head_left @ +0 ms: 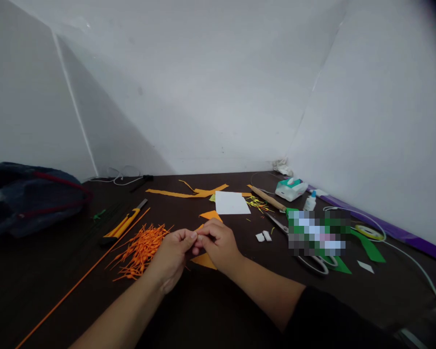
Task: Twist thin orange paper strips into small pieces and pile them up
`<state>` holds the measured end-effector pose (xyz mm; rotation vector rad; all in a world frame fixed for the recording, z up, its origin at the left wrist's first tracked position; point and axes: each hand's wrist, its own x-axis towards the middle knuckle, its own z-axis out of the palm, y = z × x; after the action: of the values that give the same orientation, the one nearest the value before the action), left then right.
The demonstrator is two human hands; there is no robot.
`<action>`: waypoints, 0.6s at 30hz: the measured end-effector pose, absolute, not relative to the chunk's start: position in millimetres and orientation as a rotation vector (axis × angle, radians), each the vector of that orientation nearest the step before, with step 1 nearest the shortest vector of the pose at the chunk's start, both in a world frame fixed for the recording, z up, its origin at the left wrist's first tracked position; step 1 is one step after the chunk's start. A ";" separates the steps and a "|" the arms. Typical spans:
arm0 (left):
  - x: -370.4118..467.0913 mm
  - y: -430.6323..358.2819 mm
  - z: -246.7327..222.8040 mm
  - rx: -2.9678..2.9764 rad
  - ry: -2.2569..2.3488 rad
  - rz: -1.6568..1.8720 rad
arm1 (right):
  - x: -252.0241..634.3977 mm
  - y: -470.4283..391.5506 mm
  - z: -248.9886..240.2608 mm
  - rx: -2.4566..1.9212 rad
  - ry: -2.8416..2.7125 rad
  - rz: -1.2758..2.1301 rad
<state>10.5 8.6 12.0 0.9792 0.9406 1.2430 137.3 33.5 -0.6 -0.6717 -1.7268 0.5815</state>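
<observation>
My left hand (174, 252) and my right hand (220, 245) meet over the middle of the dark table, thumbs and fingertips pinched together. Whatever sits between the fingertips is too small and too covered to name. Just left of my left hand lies a pile of thin orange pieces with thicker middles (141, 252). An orange paper piece (204, 261) lies under my right hand, and another orange piece (211, 215) shows just beyond the fingers. A white sheet of paper (232, 202) lies past my right hand.
Left are a yellow utility knife (125, 224), a long orange stick (82, 278) and a dark bag (32, 201). Right are scissors (281, 224), green paper (368, 246), a small bottle (310, 200) and a tissue pack (290, 190). Orange strips (181, 194) lie at the back.
</observation>
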 end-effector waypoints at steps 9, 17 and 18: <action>8.5 5.7 17.2 0.929 0.704 1.083 | 143.1 34.2 1.4 -0.617 -1.718 0.701; 11.5 1.7 17.5 1.147 0.895 0.992 | 160.0 40.7 5.3 -0.624 -2.201 0.268; 12.6 1.6 17.3 1.204 0.971 0.996 | 164.5 43.8 7.8 -0.630 -2.265 0.205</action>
<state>12.6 1.6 17.3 1.2037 0.9712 0.9964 164.5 43.8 7.8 -0.6303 -2.2647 0.2052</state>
